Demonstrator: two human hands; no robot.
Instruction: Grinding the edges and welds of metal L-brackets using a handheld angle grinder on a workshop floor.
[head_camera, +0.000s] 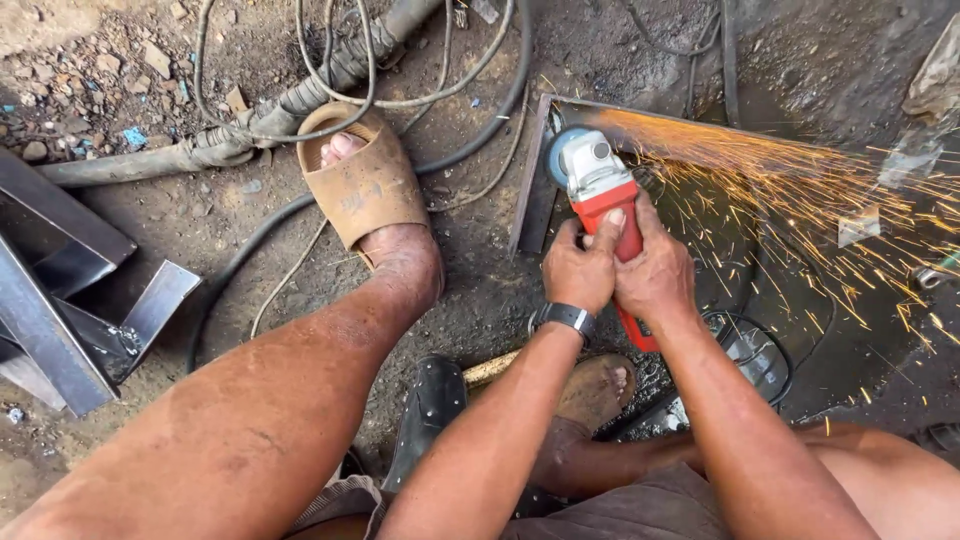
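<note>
Worked low on oily, rubble-strewn dirt, cables (330, 60) looping past the sandal (365, 185). Left hand (578, 268) and right hand (655, 270) wrapped tight round the red grinder (603, 190), disc against the steel frame's (535, 190) corner edge, sparks (800, 190) flung rightward. Scrap steel (60, 290) crowded left.

Daylight is bright and even, soft rather than harsh. The legs and forearms carry a warm sheen, with short, faint shadows under them. The sparks (800, 190) at far right glow orange and smear into streaks. The dark ground at right swallows detail. Focus is sharp across the middle; straight steel at the left edge bows slightly from wide-angle distortion.
</note>
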